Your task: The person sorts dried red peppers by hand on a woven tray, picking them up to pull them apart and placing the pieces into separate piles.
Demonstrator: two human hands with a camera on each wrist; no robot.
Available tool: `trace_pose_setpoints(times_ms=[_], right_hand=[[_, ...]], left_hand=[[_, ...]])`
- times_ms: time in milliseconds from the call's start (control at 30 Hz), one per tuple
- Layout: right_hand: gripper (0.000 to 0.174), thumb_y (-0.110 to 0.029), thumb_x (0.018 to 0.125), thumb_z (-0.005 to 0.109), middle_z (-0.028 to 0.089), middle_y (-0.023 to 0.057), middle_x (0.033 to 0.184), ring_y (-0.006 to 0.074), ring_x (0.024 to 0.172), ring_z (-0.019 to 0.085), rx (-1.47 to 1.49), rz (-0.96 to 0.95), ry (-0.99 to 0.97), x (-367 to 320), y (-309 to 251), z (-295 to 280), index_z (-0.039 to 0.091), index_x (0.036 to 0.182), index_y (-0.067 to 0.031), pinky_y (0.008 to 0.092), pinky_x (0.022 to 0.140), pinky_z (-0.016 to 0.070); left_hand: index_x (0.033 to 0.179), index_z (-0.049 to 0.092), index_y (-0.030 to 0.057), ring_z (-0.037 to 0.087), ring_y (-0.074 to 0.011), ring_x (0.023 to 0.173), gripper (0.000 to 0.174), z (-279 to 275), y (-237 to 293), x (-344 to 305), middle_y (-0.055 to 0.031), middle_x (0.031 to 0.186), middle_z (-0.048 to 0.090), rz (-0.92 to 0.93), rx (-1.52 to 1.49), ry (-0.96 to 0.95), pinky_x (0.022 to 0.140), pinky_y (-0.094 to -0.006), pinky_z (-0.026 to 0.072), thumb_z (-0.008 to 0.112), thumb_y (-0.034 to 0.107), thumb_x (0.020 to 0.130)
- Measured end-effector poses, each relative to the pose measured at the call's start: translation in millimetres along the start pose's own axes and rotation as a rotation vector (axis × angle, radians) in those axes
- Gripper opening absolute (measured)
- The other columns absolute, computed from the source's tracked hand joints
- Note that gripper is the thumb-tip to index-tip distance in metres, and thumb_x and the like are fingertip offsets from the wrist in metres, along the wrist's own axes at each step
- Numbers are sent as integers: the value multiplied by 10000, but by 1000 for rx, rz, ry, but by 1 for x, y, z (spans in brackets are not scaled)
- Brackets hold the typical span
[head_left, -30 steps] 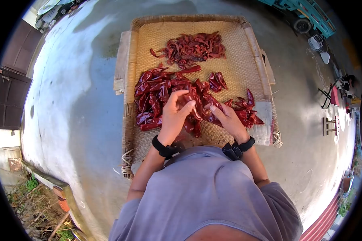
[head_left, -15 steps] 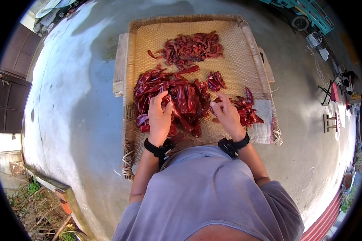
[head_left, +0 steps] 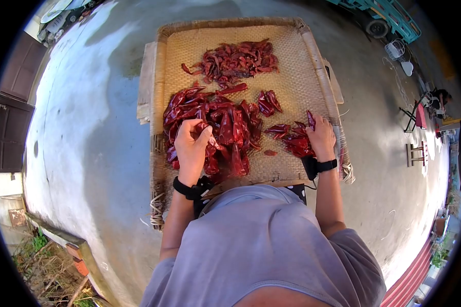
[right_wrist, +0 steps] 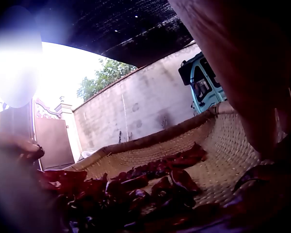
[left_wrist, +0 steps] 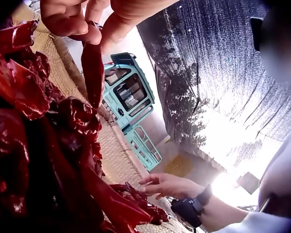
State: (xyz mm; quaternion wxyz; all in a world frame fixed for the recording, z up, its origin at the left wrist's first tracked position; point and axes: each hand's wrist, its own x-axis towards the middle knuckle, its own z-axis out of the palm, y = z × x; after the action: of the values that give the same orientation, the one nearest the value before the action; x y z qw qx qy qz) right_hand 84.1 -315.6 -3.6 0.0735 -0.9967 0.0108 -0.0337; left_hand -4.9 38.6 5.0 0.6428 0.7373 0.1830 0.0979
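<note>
A dried red chili pepper (left_wrist: 93,73) hangs from the fingertips of my left hand (head_left: 190,156), which pinches it by one end above the large heap of dried chilies (head_left: 235,123). In the left wrist view the thumb and fingers of this left hand (left_wrist: 106,17) close on the pepper's top. At the right side of the woven tray (head_left: 302,71), my right hand (head_left: 321,139) rests over a small pile of chilies (head_left: 296,143). Its fingers look loosely extended at that pile in the left wrist view.
A pile of darker, flattened chili pieces (head_left: 241,60) lies at the tray's far end. Two peppers (head_left: 269,102) lie apart near the middle, and a small red scrap (head_left: 270,152) sits nearer me. A teal vehicle (left_wrist: 131,94) stands beyond the tray.
My right hand has moved right, from beside the large heap to the small pile. My left hand has shifted left over the heap and now holds a pepper.
</note>
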Motion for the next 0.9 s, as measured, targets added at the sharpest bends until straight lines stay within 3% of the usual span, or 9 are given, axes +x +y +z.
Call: trace_pose_setpoints(times_ms=[100, 233, 333, 367, 400, 433, 500, 633, 900], right_hand=[[444, -204, 823, 730, 646, 163, 1140, 374, 1069, 625, 18, 73, -75, 3, 12, 9, 598, 1236, -109, 483, 884, 514], [416, -185, 827, 723, 654, 159, 1164, 369, 1076, 634, 212, 68, -50, 7, 29, 19, 612, 1222, -116, 471, 889, 517], [411, -175, 829, 721, 663, 148, 1172, 355, 1066, 637, 247, 68, -1, 6, 13, 0, 613, 1218, -102, 455, 889, 518], [413, -174, 829, 721, 664, 147, 1172, 356, 1070, 635, 482, 45, -86, 4, 4, -8, 612, 1220, -101, 451, 892, 516], [415, -172, 829, 721, 665, 145, 1173, 356, 1073, 632, 716, 22, -170, 3, -6, -15, 611, 1223, -100, 447, 894, 515], [418, -171, 829, 721, 666, 143, 1174, 357, 1077, 630, 951, -1, -255, 3, -11, -18, 610, 1225, -99, 442, 897, 513], [435, -179, 817, 732, 667, 144, 1149, 367, 1070, 624, 658, -108, -129, 7, -1, -8, 609, 1226, -98, 457, 905, 503], [429, -181, 792, 745, 669, 140, 1084, 369, 1049, 618, 7, -164, -67, 8, 20, 17, 619, 1192, -90, 490, 915, 480], [308, -192, 812, 716, 677, 147, 1004, 333, 967, 649, 67, -73, -148, 15, 9, -2, 644, 1082, -61, 469, 827, 506]], left_hand=[[1185, 593, 24, 563, -147, 720, 315, 2, -3, 1, -115, 1085, 546, 102, 320, 13, 717, -292, 498, 709, 71, 896], [1197, 596, 46, 537, -147, 711, 303, 10, 6, -6, -100, 1054, 525, 212, 288, 143, 687, -286, 490, 675, 39, 905], [1162, 622, 57, 558, -198, 780, 278, 10, 5, -6, -84, 983, 551, 317, 289, 39, 740, -322, 491, 680, 50, 890], [1119, 645, 65, 558, -255, 891, 251, 12, 2, -4, -76, 982, 596, 457, 412, 40, 817, -365, 481, 692, 71, 872], [1139, 655, 77, 536, -305, 1088, 284, 12, 7, -4, -89, 1130, 620, 503, 507, -30, 946, -427, 433, 708, 138, 867], [1176, 651, 88, 507, -308, 1172, 330, 15, 7, -5, -92, 1203, 606, 553, 604, -70, 994, -444, 401, 717, 179, 866], [1292, 613, 116, 399, -314, 1367, 482, 21, 5, -7, -97, 1364, 543, 557, 711, -202, 1113, -483, 290, 737, 290, 859], [1481, 444, 234, 208, -389, 1475, 751, 24, -20, -12, -104, 1539, 367, 494, 933, -369, 1161, -555, 220, 784, 311, 815], [1503, 394, 218, 142, -400, 1492, 746, 21, -29, -14, -101, 1579, 282, 411, 860, -391, 1172, -568, 188, 751, 322, 856]])
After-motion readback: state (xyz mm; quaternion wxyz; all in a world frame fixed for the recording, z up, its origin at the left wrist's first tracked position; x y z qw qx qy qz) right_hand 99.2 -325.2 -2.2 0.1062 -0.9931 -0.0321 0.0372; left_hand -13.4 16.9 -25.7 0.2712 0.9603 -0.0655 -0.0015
